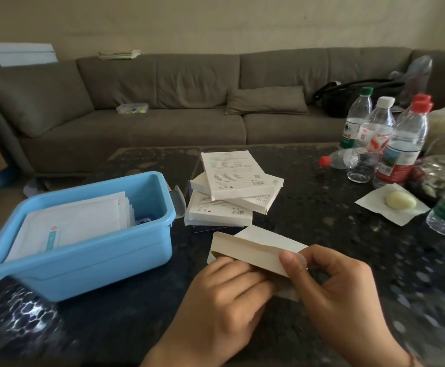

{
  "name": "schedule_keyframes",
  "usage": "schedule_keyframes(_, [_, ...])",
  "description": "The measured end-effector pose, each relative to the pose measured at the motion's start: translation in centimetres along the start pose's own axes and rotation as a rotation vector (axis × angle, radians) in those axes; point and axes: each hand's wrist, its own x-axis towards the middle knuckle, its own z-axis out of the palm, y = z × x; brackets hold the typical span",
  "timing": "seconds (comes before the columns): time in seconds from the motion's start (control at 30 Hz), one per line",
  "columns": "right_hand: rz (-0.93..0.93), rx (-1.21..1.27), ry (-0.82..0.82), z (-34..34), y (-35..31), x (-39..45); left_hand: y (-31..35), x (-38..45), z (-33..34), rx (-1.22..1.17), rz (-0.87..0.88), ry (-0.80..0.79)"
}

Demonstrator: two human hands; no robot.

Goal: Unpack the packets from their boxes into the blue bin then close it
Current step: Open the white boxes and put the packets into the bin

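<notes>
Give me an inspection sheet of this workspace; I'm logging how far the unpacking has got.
Surface: dark speckled table, glossy.
Job's things: blue bin open, white packets stacked inside; no lid on it. Stack of white boxes right of the bin. One opened box held above the table.
Clutter: water bottles far right, one lying down; pale oval lump on a napkin.
Grippers: left hand grips the opened box; right hand pinches its flap.
Cables: nothing seen.
Surroundings: grey sofa with a cushion, black bag on it.
</notes>
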Motion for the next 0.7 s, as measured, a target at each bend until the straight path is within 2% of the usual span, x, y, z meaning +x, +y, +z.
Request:
schedule_keyframes(0.1, [0.002,0.023,-0.022,-0.1,0.1,0.0,-0.1,-0.6,-1.0,0.038,0.057,0.104])
schedule_keyframes(0.3, [0.06,0.079,-0.096,-0.2,0.4,-0.5,0.1,-1.5,-2.0,0.021,0.013,0.265])
schedule_keyframes(0.47, [-0.097,-0.092,-0.154,0.1,1.1,-1.3,-0.7,-1.5,-3.7,0.021,-0.037,0.356])
schedule_keyframes(0.6, [-0.277,-0.253,-0.288,0.6,3.0,-1.9,-1.1,-1.4,-5.3,-0.058,-0.206,0.48])
schedule_keyframes(0.7, [-0.377,-0.382,-0.458,1.1,4.3,-2.6,-1.4,-1.3,-6.7,-0.121,-0.467,0.532])
